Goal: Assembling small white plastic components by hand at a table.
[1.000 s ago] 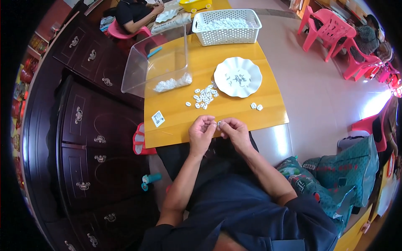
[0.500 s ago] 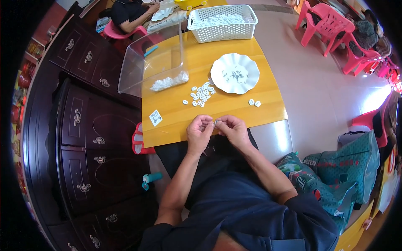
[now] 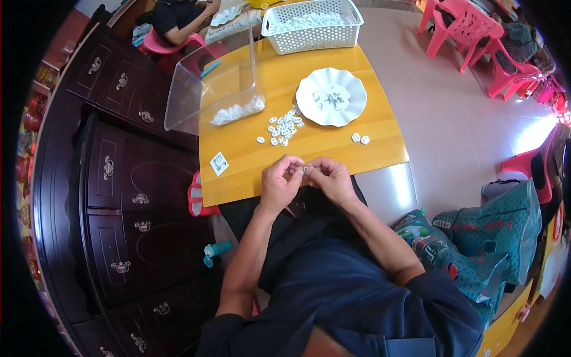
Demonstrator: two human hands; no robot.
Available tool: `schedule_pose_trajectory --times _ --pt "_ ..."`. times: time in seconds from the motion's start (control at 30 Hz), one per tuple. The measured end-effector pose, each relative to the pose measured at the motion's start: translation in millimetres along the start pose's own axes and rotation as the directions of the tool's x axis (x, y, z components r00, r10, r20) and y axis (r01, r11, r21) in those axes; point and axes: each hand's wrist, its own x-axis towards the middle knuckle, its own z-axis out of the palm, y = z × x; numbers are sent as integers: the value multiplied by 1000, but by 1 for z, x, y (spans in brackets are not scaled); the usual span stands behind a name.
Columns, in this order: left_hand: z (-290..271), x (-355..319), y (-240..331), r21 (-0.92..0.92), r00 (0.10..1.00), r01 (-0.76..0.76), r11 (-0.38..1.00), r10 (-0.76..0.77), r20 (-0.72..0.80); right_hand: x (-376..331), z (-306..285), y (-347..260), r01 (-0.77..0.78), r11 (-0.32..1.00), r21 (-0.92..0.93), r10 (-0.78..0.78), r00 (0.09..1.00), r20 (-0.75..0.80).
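Note:
At the near edge of the wooden table point(image 3: 238, 178), my two hands meet fingertip to fingertip. My right hand point(image 3: 333, 183) pinches a small white plastic piece point(image 3: 306, 169) with a dark spot on it. My left hand point(image 3: 281, 184) is closed in a pinch right beside that piece; what its fingertips hold is too small to make out. Beyond my hands lies a loose pile of white oval pieces point(image 3: 284, 129) with dark marks. Two similar pieces point(image 3: 360, 138) sit apart at the right. A white scalloped plate point(image 3: 309, 110) holds small dark grey bits.
A clear plastic bin point(image 3: 178, 113) with white pieces stands at the left, near a printed label point(image 3: 219, 163). At the back is a white perforated basket point(image 3: 309, 44). Dark drawers point(image 3: 134, 172) line the left; green bags point(image 3: 493, 220) lie right. Another person point(image 3: 178, 24) sits far left.
The whole view has shifted slightly. My fingertips have moved a little around the small white piece, and both hands stay together. The pile and the plate look the same.

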Motion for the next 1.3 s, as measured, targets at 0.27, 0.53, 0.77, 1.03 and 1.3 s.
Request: schedule_pose_trajectory --times 0.27,0.53,0.77,1.03,1.3 --pt "0 -7 -20 -297 982 185 937 -184 32 -1 1 0 -2 998 68 -1 999 40" --pt "0 -2 -9 -363 972 233 902 -221 74 0 1 1 -23 991 128 21 1000 20" --pt "8 -5 -15 -343 978 201 918 -210 12 0 3 2 -5 988 154 7 1000 -11" --pt "-8 7 -11 -399 975 218 891 -188 115 1 2 -6 -51 975 217 59 998 -31" --pt "-37 36 -51 324 978 155 933 -99 -182 0 2 -9 -61 968 241 69 997 -23"
